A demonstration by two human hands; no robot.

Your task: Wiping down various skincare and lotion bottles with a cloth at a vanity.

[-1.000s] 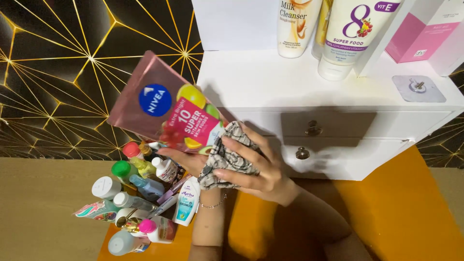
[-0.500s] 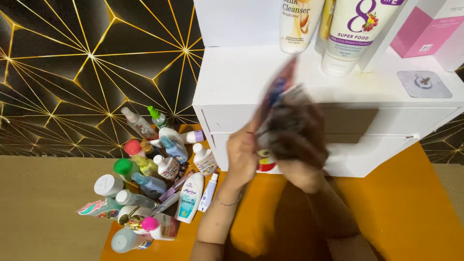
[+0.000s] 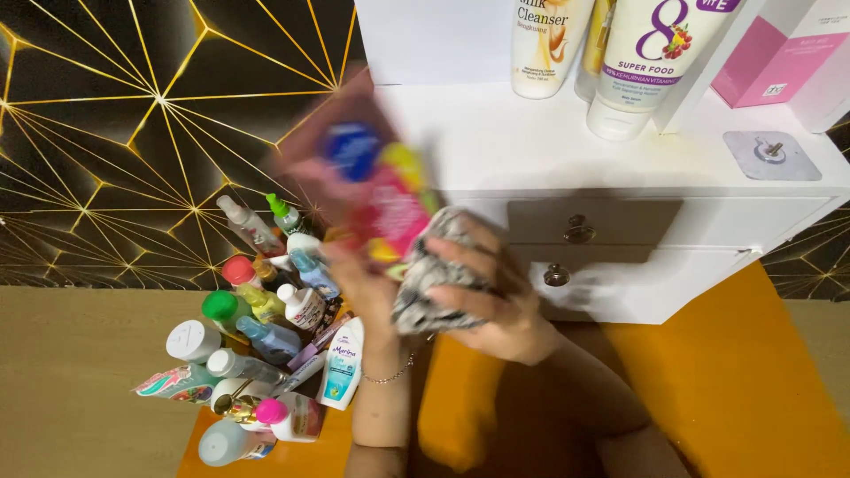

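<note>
My left hand (image 3: pixel 365 288) grips the lower end of a pink tube-shaped cosmetic pack (image 3: pixel 372 181) with a blue round mark and yellow-green print; it is motion-blurred and tilted up to the left. My right hand (image 3: pixel 496 305) presses a crumpled grey-and-white patterned cloth (image 3: pixel 434 279) against the pack's lower end. Both hands are raised in front of a white drawer unit (image 3: pixel 620 150). A thin bracelet sits on my left wrist.
Several small bottles and tubes (image 3: pixel 266 336) stand and lie clustered at lower left on an orange mat (image 3: pixel 744 389). Tall tubes (image 3: pixel 651 62) and a pink box (image 3: pixel 779 62) stand on the drawer unit. Two drawer knobs (image 3: pixel 577 232) face me. A black wall with gold lines is behind.
The pink pack has swung from upright in front of the drawers back toward the left, tilted again, with the cloth still pressed on it by my right hand.
</note>
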